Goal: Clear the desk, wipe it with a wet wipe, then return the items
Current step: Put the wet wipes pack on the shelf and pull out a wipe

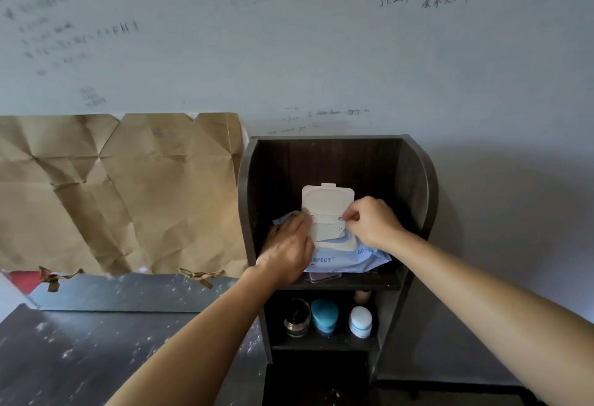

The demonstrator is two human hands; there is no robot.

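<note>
Your two hands are both up at the top compartment of the dark wooden shelf unit (247, 187), working on the wet wipe pack (350, 259). The pack is pale blue and lies on that top shelf board, its white flip lid (328, 201) swung open and standing upright toward the back panel.

Your left hand (291, 245) lies flat on the left part of the pack, fingers pressed together and stretched forward, the tips touching the lid's left edge. Your right hand (373, 222) is curled at the right side of the opening, thumb and forefinger pinched together just beside the lid's lower right corner (whether they actually have hold of a wipe or only the sticker flap, you cannot tell from here).

Under the front of the pack a flat dark item (324, 277) pokes out at the shelf's edge; it is too hidden to name. In the compartment below stand three small containers side by side: a glass jar (297, 319), a teal-capped bottle (324, 317) and a white jar (360, 322).

To the left, the dark desk surface (80, 357) shows pale specks and smears. Behind it, crumpled brown paper (122, 193) hangs on the wall (321, 52), which carries handwritten scribbles.
</note>
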